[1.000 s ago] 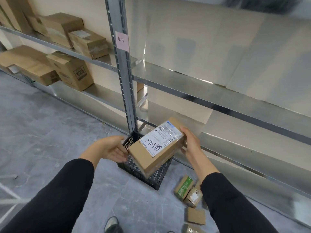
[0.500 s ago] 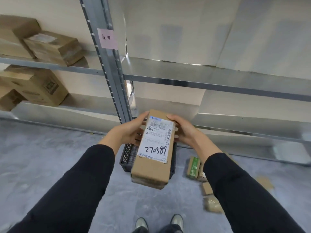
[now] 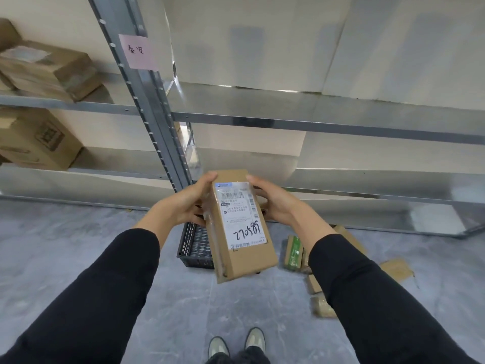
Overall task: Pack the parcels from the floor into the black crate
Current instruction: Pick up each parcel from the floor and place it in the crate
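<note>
A long brown cardboard parcel (image 3: 244, 248) with a white shipping label and handwritten digits is held in the air, label facing me. My left hand (image 3: 183, 203) grips its far left side and my right hand (image 3: 275, 203) grips its far right side. Directly below it on the grey floor stands the black crate (image 3: 194, 245), mostly hidden by the parcel and my left hand. Several small parcels lie on the floor to the crate's right, among them a green one (image 3: 294, 252), a flat brown one (image 3: 396, 269) and a taped one (image 3: 321, 306).
A metal shelf rack stands right behind the crate; its upright post (image 3: 147, 101) carries a pink note (image 3: 137, 51). Cardboard boxes (image 3: 47, 67) sit on the left shelves. My shoes (image 3: 236, 342) show at the bottom edge.
The parcel turned from lying across the crate to lengthwise with the label toward me. My left hand came onto its side. The view swung right and rose.
</note>
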